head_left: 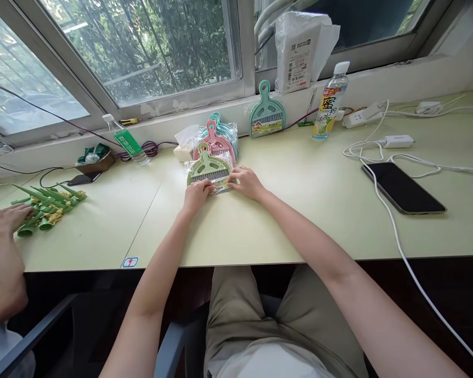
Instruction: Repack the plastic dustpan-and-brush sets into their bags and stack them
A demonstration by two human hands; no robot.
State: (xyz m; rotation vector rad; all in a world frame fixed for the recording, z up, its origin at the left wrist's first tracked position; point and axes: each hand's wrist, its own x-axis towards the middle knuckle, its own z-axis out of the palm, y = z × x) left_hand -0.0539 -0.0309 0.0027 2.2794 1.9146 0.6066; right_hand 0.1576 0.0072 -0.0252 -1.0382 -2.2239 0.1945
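A small green dustpan (207, 169) with a brush set in it lies in see-through plastic wrap on the table in front of me. My left hand (198, 197) is closed on its lower left edge, fingers curled in. On the lower right edge my right hand (246, 182) pinches the wrap and pan between thumb and fingers. Right behind it, partly covered, are a wrapped pink dustpan (216, 140) and blue-green dustpans (227, 130). Another blue-green dustpan (266, 113) leans upright against the window ledge, apart from my hands.
Left of me, a co-worker's hand (11, 218) touches green pointed pieces (49, 205). A tilted green-label bottle (126, 140), an upright drink bottle (331, 102), a tissue pack (299, 52), a power strip (362, 115), a phone (404, 187) and a white cable (396, 236) are around.
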